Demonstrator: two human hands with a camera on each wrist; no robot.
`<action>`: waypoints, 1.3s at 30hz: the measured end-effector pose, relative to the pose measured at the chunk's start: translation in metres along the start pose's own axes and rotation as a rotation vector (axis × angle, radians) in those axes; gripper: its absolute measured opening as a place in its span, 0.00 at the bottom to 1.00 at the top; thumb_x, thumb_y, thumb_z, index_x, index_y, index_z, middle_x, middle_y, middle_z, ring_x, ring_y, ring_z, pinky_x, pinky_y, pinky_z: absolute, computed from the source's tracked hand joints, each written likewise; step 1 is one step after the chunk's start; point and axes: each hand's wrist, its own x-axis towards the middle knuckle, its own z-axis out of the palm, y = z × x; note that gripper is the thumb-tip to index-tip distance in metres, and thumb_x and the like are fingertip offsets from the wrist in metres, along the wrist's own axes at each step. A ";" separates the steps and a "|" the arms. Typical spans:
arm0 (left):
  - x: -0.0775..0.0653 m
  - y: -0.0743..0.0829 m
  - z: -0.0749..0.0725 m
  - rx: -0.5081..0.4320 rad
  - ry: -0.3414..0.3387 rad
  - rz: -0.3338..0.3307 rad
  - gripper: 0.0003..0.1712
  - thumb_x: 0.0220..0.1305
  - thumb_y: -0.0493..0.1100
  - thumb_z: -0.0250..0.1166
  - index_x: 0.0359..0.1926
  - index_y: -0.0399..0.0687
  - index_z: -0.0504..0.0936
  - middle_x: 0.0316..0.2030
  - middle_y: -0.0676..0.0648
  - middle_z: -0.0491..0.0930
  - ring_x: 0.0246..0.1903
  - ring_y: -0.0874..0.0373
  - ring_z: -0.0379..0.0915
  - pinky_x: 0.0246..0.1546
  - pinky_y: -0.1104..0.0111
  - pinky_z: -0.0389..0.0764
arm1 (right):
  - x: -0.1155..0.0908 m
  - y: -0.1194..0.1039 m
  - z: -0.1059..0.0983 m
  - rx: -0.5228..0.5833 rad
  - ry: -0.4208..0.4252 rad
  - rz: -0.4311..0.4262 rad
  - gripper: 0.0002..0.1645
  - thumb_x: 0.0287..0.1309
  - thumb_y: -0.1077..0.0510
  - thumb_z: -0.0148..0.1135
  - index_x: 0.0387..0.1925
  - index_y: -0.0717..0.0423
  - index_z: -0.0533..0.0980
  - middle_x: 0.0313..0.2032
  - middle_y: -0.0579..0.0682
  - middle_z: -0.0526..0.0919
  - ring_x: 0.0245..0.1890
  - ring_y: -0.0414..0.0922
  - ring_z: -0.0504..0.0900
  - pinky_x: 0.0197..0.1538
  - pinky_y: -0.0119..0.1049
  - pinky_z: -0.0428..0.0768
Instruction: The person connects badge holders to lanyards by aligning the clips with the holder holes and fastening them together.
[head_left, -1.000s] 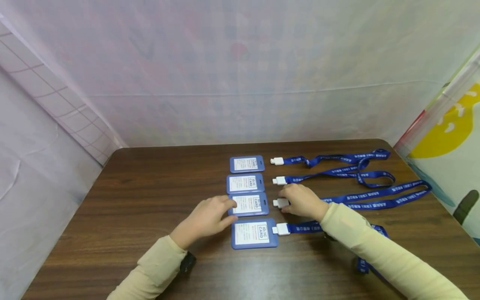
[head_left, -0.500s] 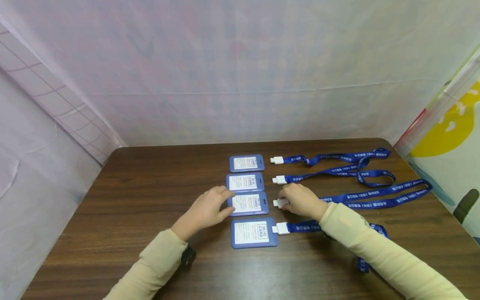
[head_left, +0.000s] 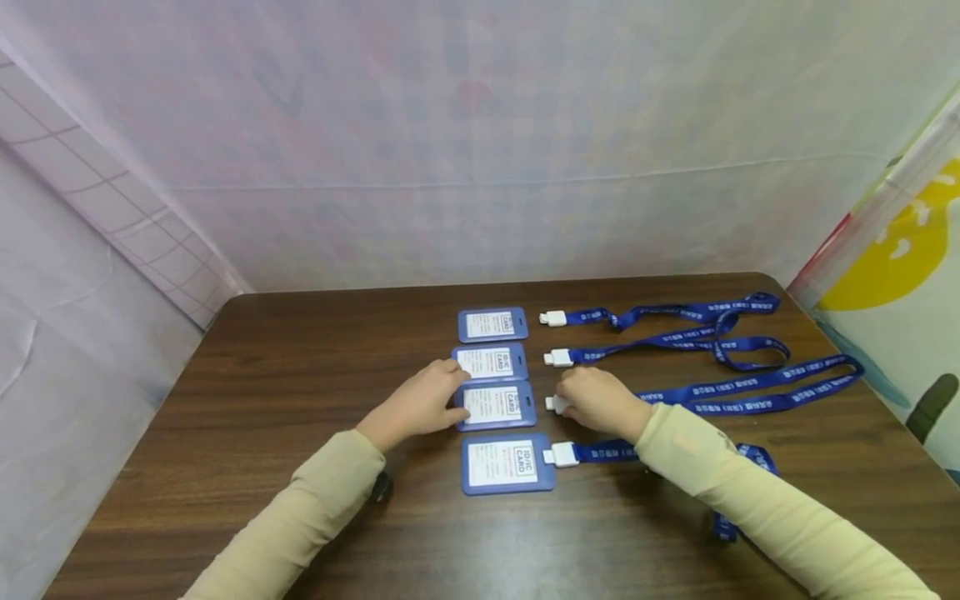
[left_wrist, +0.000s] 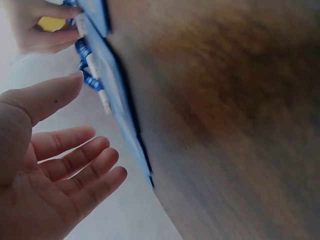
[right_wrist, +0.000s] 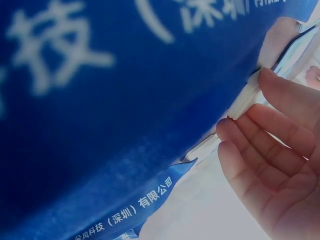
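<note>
badges lie beside relaxed left hand while lanyards flank right hand pinching clip

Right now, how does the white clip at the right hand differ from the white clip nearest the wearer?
The third clip from the back is pinched by the right hand; the nearest clip lies unheld. In the head view, fingers partly cover the third clip, while the nearest clip shows plainly. The third clip sits apart from the third card holder; the nearest clip overlaps the edge of the nearest card holder. Both are white.
</note>
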 end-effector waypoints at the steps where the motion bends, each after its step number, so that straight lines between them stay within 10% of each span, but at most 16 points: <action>1: 0.002 0.000 0.000 0.013 -0.009 0.011 0.25 0.50 0.46 0.69 0.44 0.32 0.77 0.38 0.41 0.75 0.39 0.49 0.71 0.44 0.60 0.74 | 0.000 0.000 0.000 -0.005 -0.003 0.000 0.08 0.38 0.62 0.71 0.18 0.57 0.77 0.19 0.47 0.74 0.20 0.45 0.74 0.25 0.36 0.76; 16: 0.015 0.002 0.005 0.084 -0.149 0.023 0.22 0.45 0.53 0.71 0.30 0.37 0.79 0.30 0.46 0.70 0.29 0.56 0.66 0.32 0.65 0.73 | 0.000 0.003 0.000 0.024 -0.005 -0.022 0.08 0.37 0.62 0.72 0.19 0.57 0.78 0.19 0.47 0.74 0.20 0.44 0.74 0.26 0.35 0.76; 39: 0.017 0.003 0.011 0.094 -0.140 -0.003 0.23 0.41 0.53 0.74 0.28 0.38 0.80 0.31 0.45 0.69 0.32 0.54 0.67 0.35 0.64 0.74 | 0.004 0.003 0.000 0.017 0.006 -0.043 0.07 0.38 0.64 0.71 0.18 0.57 0.77 0.19 0.49 0.75 0.19 0.45 0.75 0.24 0.35 0.76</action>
